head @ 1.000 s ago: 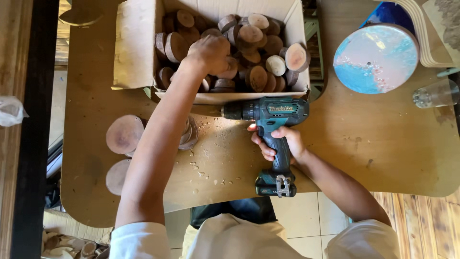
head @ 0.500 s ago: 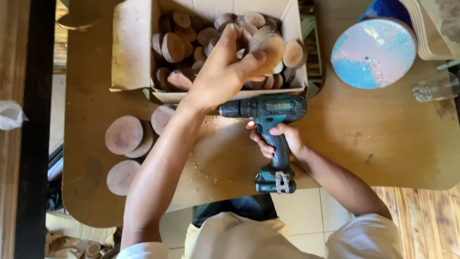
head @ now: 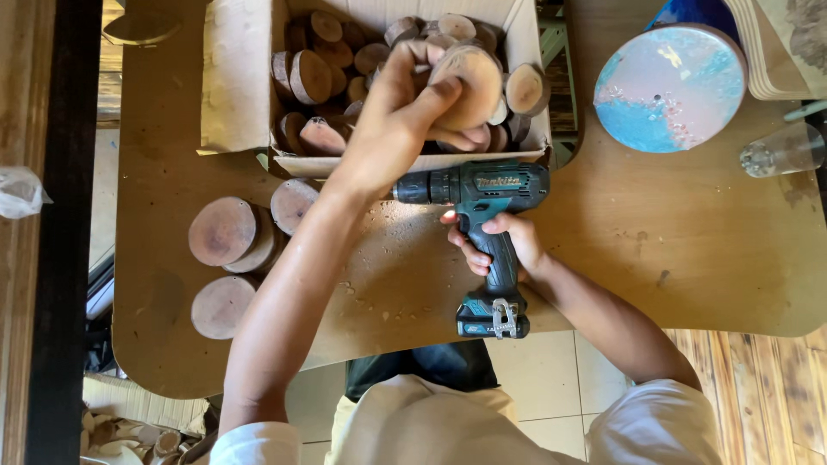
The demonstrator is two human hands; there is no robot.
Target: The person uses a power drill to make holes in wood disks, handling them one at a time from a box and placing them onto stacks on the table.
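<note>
The left hand [head: 392,129] holds a wood slice [head: 468,84] over the box [head: 241,77] at the far side of the desk [head: 689,250], fingers [head: 431,99] curled closed around its edge. The slice is round, pale brown, with darker bark. The right hand [head: 500,245] grips a teal drill [head: 482,207] by its handle, fingers wrapped tight, near the box. More slices [head: 228,237] lie left.

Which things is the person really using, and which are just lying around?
In use:
left hand holding a wood slice
right hand gripping the teal drill
cardboard box of wood slices

Lying about:
blue round disc
clear glass
stacked slices on table
</note>
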